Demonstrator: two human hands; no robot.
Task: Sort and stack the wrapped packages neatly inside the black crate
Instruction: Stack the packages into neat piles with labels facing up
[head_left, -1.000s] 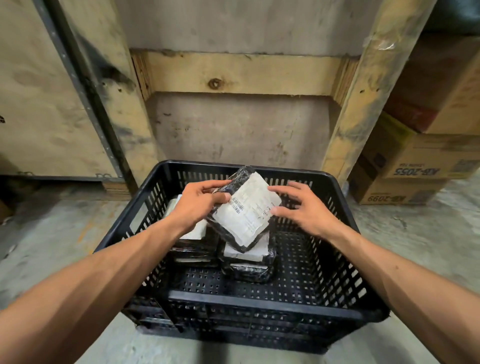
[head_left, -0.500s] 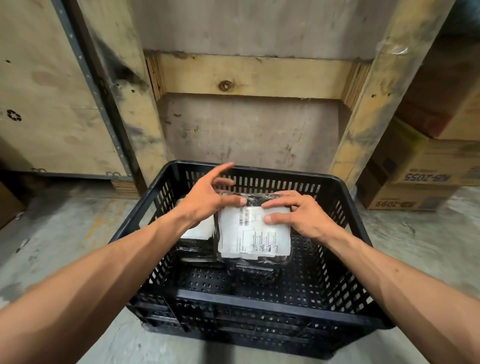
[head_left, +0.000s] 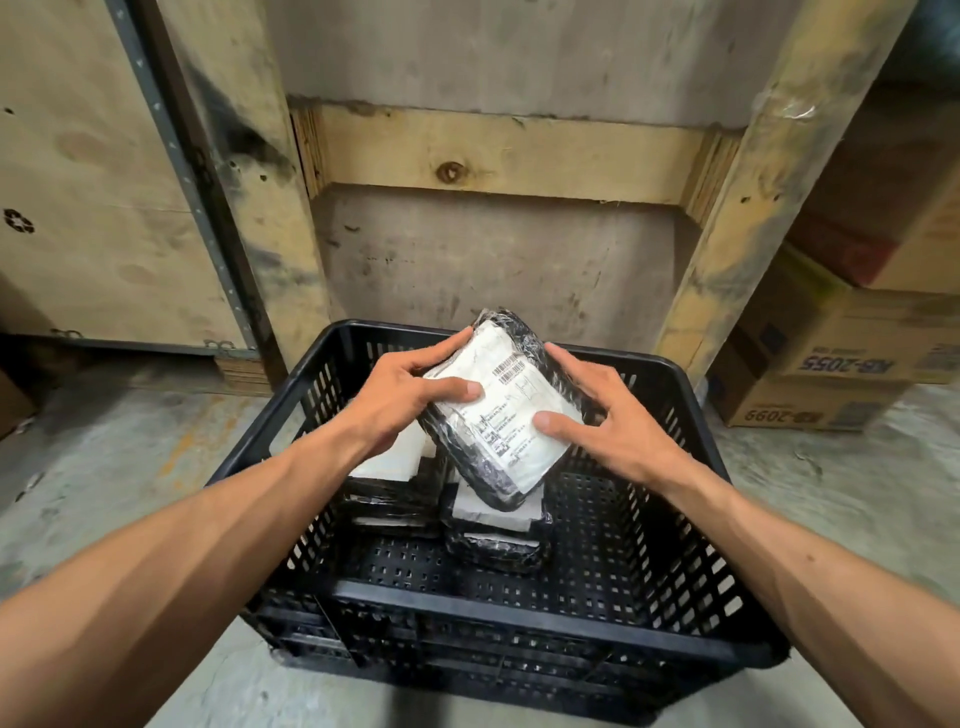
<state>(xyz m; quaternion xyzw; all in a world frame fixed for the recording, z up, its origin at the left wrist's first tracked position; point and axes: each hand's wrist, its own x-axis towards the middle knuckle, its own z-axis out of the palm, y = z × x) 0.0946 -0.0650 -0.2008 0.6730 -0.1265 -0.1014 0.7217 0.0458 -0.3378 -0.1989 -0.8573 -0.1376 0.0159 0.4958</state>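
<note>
Both hands clasp one wrapped package, lifted and tilted above the stacks in the crate. The left hand grips its left edge, thumb pressed flat on the white label and fingers curled over the far upper corner. The right hand holds the right edge, thumb on the label's lower part, fingers spread along the black wrap. The package leans with its top end away from the person, label facing up.

Beneath it, inside the black crate, two stacks of wrapped packages stand side by side toward the far left: the left stack partly hidden under the left wrist, the right stack just under the held one. The crate's right half shows bare perforated floor. The crate sits on a concrete floor before a wooden frame, with cardboard boxes piled to the right.
</note>
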